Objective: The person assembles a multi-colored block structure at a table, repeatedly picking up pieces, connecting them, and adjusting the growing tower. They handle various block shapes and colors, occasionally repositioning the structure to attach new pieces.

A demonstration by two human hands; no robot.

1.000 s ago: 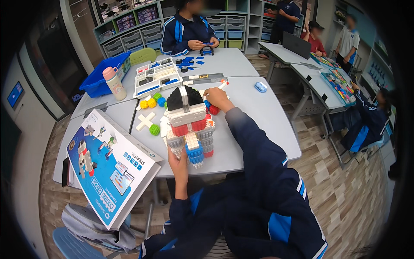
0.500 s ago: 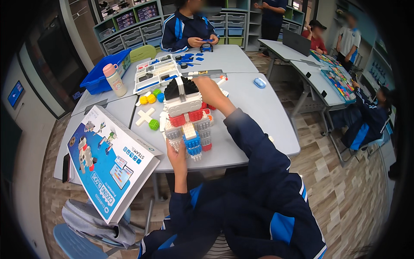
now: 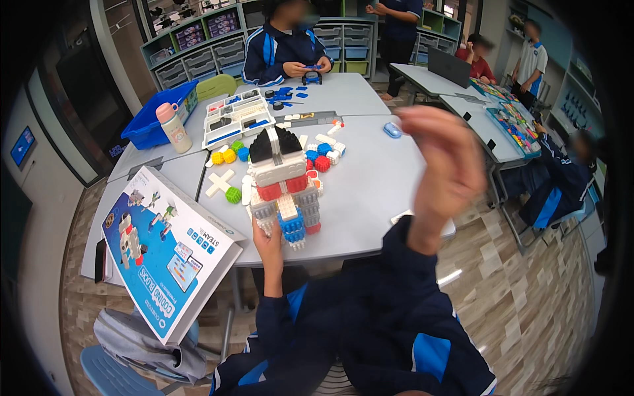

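Observation:
A block robot (image 3: 280,190) stands upright near the table's front edge, with a black and white head, a red band and grey, white and blue blocks below. My left hand (image 3: 269,249) grips its lower left side, the fingers partly hidden behind the blocks. My right hand (image 3: 449,168) is raised in the air to the right, apart from the robot. Its fingers look bent but are smeared by motion. Behind the robot lie loose blue, red and white blocks (image 3: 322,158). Left of it are a white cross piece (image 3: 220,181) and a green block (image 3: 233,195).
A large kit box (image 3: 168,254) leans over the table's left front edge. Farther back stand a pink-capped bottle (image 3: 175,132), a blue bin (image 3: 142,129) and a white parts tray (image 3: 221,137). A small blue case (image 3: 392,130) lies at right. Another person (image 3: 284,49) handles blue pieces across the table.
My right hand has left the robot's far side and swung up to the right, uncovering the loose blocks there. My left hand keeps its hold on the robot.

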